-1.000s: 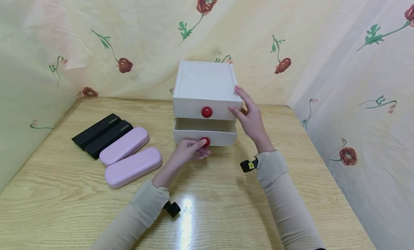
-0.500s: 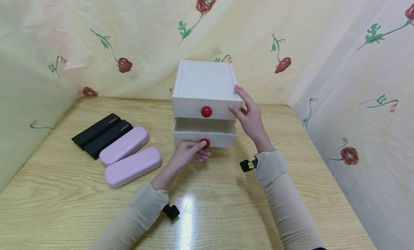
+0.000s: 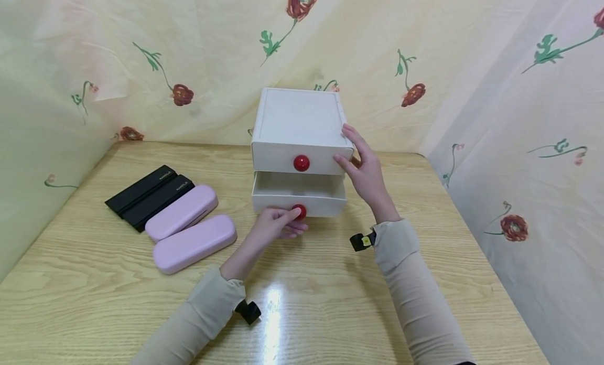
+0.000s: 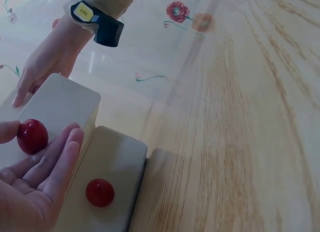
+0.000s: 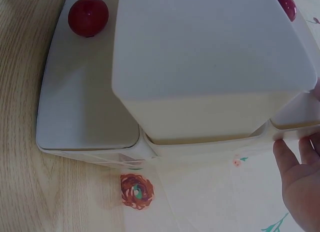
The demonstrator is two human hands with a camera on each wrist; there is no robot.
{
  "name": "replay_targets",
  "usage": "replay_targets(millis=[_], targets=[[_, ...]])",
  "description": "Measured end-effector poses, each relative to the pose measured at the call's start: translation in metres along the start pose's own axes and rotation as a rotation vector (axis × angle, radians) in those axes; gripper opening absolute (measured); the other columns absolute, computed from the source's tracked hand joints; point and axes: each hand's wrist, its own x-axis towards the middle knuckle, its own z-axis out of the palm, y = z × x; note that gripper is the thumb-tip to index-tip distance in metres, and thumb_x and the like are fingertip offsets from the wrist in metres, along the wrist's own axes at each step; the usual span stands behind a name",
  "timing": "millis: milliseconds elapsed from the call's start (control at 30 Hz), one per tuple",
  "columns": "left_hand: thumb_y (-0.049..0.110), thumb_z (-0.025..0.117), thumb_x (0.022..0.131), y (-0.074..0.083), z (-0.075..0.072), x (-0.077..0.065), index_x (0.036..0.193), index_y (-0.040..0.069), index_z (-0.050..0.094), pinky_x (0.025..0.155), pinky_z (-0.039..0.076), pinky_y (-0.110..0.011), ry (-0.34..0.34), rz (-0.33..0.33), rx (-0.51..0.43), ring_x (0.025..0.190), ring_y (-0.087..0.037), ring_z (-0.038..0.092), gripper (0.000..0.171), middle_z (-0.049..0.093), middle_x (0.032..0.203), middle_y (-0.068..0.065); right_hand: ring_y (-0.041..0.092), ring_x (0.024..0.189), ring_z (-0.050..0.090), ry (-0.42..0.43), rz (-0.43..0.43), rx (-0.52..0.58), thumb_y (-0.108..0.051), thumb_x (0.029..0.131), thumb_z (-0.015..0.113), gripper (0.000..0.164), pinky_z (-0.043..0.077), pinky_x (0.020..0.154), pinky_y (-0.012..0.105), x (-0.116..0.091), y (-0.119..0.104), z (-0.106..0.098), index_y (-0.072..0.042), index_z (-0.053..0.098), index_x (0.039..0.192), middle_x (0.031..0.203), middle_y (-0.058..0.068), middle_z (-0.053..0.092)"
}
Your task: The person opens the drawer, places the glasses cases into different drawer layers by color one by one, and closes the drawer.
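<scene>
A white cabinet with red round knobs stands at the back middle of the table. Its middle drawer is partly pulled out, and bare inner walls show. My left hand pinches that drawer's red knob with the thumb on top and fingers beneath. Below it, the bottom drawer is closed; the left wrist view shows its own red knob. My right hand rests spread at the cabinet's front right corner, thumb on the closed top drawer's front, straight fingers along the side and top edge.
Two pink oblong cases lie on the wooden table, left of the cabinet. Beside them are two flat black cases with small lettering. Flower-patterned cloth hangs behind and at both sides.
My left hand has drawn the middle drawer slightly farther out toward me, and more of its inside shows. The right hand stays at the cabinet's corner.
</scene>
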Motion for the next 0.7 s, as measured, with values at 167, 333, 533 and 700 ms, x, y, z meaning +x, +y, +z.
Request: replay_targets(millis=[167,333,533,700], targets=[[0.030,0.053,0.100,-0.0002,0.0008,-0.0018,0.112,-0.013,0.065,0.083,0.060,-0.034,0.003,-0.009,-0.001,0.082,-0.017,0.072,0.047,0.073,0.103,-0.022,0.018,0.149,0.025,-0.001,-0.004,-0.005,-0.021,0.094,0.064,0.059,0.034,0.112,0.056,-0.0005,0.0000,-0.0001,-0.021,0.040,0.148,0.158,-0.004,0.032],[0.030,0.053,0.100,-0.0004,0.0010,-0.0033,0.112,-0.013,0.065,0.082,0.060,-0.034,0.001,-0.023,0.001,0.083,-0.018,0.072,0.046,0.073,0.103,-0.021,0.016,0.149,0.024,-0.004,0.008,0.002,-0.019,0.094,0.063,0.059,0.033,0.113,0.056,-0.0005,-0.0004,0.0000,-0.019,0.040,0.149,0.159,-0.004,0.031],[0.030,0.054,0.100,-0.0018,0.0011,-0.0042,0.109,-0.010,0.067,0.080,0.060,-0.033,0.003,-0.029,-0.008,0.081,-0.017,0.072,0.042,0.074,0.100,-0.019,0.015,0.149,0.022,-0.005,0.020,0.024,-0.015,0.094,0.063,0.060,0.033,0.114,0.054,0.0005,0.0010,-0.0001,-0.016,0.039,0.149,0.159,-0.004,0.029],[0.030,0.054,0.100,-0.0051,0.0012,-0.0056,0.107,-0.010,0.068,0.078,0.060,-0.032,-0.007,-0.005,-0.001,0.079,-0.015,0.072,0.043,0.074,0.099,-0.018,0.015,0.149,0.023,-0.003,0.012,0.015,-0.016,0.094,0.063,0.060,0.034,0.114,0.054,0.0006,0.0009,0.0004,-0.018,0.039,0.149,0.159,-0.004,0.030]])
